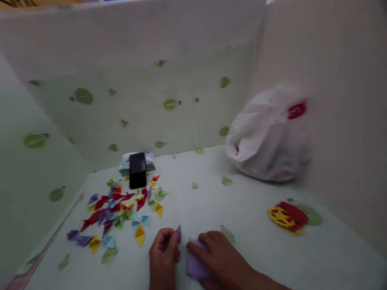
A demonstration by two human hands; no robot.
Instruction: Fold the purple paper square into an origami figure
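Note:
My left hand (165, 249) is closed in a pinch, with a small folded piece of purple paper (179, 234) sticking out between thumb and fingertips. Just to its right, my right hand (221, 257) grips a purple stack of paper (196, 263) low over the table, its fingers covering the stack's right side. A narrow gap separates the two hands. Beyond my left hand lies a scattered pile of small folded paper pieces (109, 214) in red, purple, yellow, green and blue. A yellow folded paper piece (140, 236) is the nearest one to that hand.
A black phone (137, 170) leans on a tissue pack (149, 161) behind the pile. At the right stand a white plastic bag (265, 137) and a red and yellow cut-out item (289, 218). Upright panels (134, 105) with a balloon print enclose the table (200, 209).

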